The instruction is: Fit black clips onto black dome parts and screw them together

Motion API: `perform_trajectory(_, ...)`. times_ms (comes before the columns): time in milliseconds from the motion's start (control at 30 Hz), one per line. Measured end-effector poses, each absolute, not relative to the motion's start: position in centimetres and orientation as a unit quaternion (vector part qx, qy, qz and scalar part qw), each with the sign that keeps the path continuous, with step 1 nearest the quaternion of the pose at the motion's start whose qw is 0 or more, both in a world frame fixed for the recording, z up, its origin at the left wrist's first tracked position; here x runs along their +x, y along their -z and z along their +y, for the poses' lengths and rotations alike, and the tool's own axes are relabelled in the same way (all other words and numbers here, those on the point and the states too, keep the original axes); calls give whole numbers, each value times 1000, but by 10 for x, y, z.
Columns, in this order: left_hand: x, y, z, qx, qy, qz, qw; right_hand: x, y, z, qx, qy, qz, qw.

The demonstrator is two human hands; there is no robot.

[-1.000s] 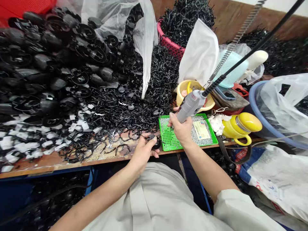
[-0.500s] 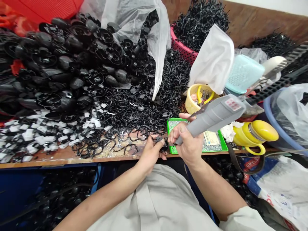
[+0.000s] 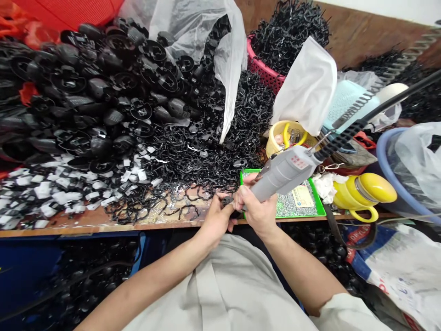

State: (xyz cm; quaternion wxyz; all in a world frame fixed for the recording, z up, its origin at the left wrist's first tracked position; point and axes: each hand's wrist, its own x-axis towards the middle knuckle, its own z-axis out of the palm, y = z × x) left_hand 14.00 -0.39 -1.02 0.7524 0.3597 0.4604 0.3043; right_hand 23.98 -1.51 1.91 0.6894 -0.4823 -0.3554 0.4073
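Observation:
My left hand (image 3: 216,217) is closed on a small black part (image 3: 228,200) at the front edge of the bench. In my right hand (image 3: 259,209) is a grey electric screwdriver (image 3: 280,174), tilted, its black coiled cord running off to the upper right. Its front end points left at the black part; my right fingers touch or nearly touch my left hand there and hide the tip. Behind my right hand lies a green tray (image 3: 319,202) of tiny silvery pieces with a paper label.
Black housings (image 3: 113,92) and white pieces (image 3: 44,191) pile up at left; thin black parts (image 3: 186,156) spread behind my hands. A yellow tub (image 3: 274,138), yellow cup (image 3: 344,195), blue bucket (image 3: 386,151) and pink basket (image 3: 265,76) stand right or behind.
The grey screwdriver and my right hand have moved left and closer to my left hand. The cord has swung with the tool. My left hand keeps its hold, almost in place.

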Motion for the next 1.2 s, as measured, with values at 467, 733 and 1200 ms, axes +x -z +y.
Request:
perform_trajectory(467, 153, 7, -6, 405, -272, 462, 741, 323, -15, -14, -562, -288, -347, 694)
perform_trajectory(733, 157, 1, -7, 397, -262, 485, 734, 314, 1, -15, -592, -300, -359, 656)
perform_trajectory(1200, 157, -3, -5, 395, -253, 486, 737, 294, -31, -18, -527, -269, -356, 723)
